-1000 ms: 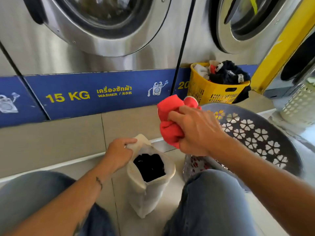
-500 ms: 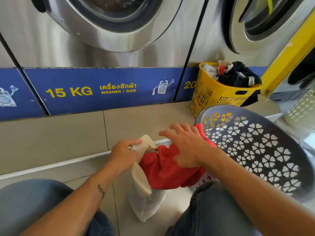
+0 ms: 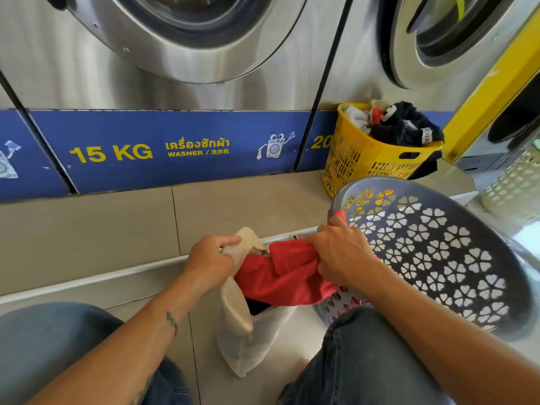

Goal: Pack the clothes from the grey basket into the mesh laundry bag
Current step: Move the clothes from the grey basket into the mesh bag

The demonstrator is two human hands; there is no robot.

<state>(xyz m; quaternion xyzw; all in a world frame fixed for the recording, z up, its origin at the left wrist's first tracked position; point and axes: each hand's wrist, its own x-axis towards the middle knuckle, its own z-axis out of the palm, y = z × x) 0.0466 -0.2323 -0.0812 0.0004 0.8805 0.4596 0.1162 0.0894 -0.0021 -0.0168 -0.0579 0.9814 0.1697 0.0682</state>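
Note:
A cream mesh laundry bag stands on the floor between my knees. My left hand grips its upper rim and holds the mouth open. A red garment lies across the bag's mouth, with dark clothing visible underneath inside the bag. My right hand is closed on the red garment's right side, pressing it down at the opening. The grey basket with flower-shaped holes is tilted toward me at the right, its inside showing no clothes except a bit of red at its near rim.
Steel washing machines with a blue 15 KG panel stand on a tiled step ahead. A yellow basket full of dark and white clothes sits against them at the right. A white perforated basket is at the far right. My jeans-clad knees flank the bag.
My right hand brought the bunched red garment down from above the grey basket onto the bag's mouth, and now grips it there. My left hand kept hold of the bag's rim.

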